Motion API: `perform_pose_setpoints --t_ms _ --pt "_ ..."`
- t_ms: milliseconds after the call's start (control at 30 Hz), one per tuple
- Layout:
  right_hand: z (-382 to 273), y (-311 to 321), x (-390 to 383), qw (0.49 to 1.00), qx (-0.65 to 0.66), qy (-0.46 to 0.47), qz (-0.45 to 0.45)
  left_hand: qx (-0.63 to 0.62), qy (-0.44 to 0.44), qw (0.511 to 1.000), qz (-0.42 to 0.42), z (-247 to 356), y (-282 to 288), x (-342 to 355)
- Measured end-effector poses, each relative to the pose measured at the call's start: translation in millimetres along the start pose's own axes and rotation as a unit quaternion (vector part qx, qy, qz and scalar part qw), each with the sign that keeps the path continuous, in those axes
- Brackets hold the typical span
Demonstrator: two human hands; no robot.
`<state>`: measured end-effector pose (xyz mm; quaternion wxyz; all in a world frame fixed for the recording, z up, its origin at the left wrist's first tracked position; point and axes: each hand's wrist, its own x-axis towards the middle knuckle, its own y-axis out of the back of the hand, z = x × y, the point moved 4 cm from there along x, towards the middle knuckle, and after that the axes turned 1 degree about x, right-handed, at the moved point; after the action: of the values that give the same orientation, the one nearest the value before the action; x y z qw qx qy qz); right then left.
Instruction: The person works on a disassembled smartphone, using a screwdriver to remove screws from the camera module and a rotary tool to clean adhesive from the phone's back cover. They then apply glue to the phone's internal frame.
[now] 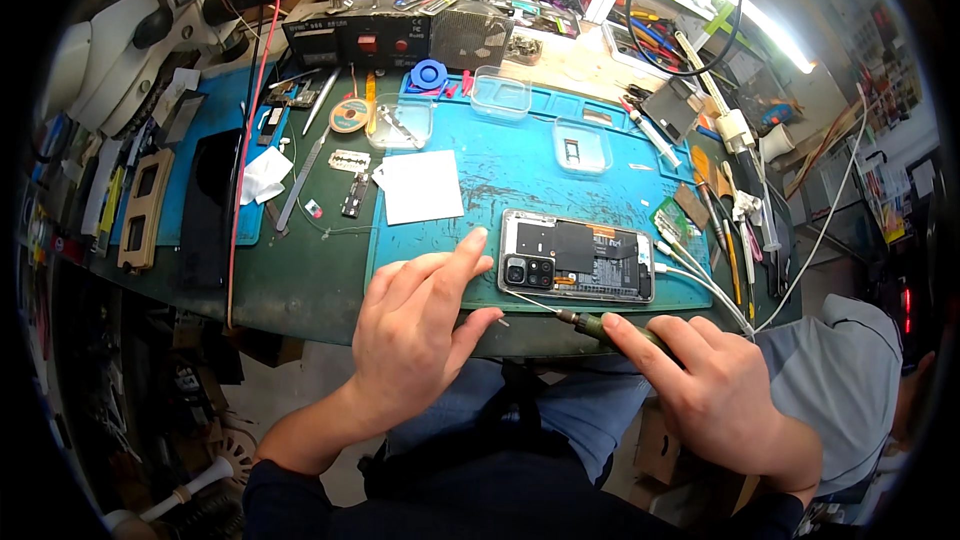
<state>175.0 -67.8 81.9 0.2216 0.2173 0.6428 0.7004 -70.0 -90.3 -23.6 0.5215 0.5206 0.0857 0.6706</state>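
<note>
The tip of the screwdriver (590, 325) is thin and hard to make out where it nears the lower left corner of the opened phone (577, 256); whether it touches the phone cannot be told. The rear part of the screwdriver's handle is hidden inside the right hand (715, 390), whose fingers are closed around it in a pinch, the thumb and index finger set on the dark green grip. The small parts inside the phone are too fine to be told apart; only a dark shield plate, a camera block at its left end and a white cable (700, 275) plugged in at its right end can be made out.

The phone is laid flat, back cover off, on the blue work mat (500, 165), near the front edge of the bench. Its long axis runs left to right, with the camera end pointing to the person's left. The screwdriver is held almost level, its long axis also running roughly left to right, the tip pointing left.

The left hand (420, 325) is rested on the mat just left of the phone, fingers loosely spread and gripping nothing; the index fingertip is set against the phone's upper left corner. A white paper square (420, 185) lies further back on the mat.
</note>
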Motion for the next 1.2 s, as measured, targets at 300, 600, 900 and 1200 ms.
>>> perform_pose_setpoints --t_ms 300,600,900,1200 --pt "0 -3 -19 0.996 0.082 0.041 0.019 -0.080 -0.114 0.990 0.010 4 11 -17" --pt "0 -25 -50 0.894 0.437 0.016 -0.093 0.069 -0.222 0.972 0.033 21 26 -38" --pt "44 -29 -121 0.772 0.601 -0.203 -0.036 0.028 -0.070 0.996 -0.043 -18 78 -40" --pt "91 -34 -121 0.968 0.055 -0.189 0.153 -0.049 -0.233 0.924 -0.299 44 7 -41"
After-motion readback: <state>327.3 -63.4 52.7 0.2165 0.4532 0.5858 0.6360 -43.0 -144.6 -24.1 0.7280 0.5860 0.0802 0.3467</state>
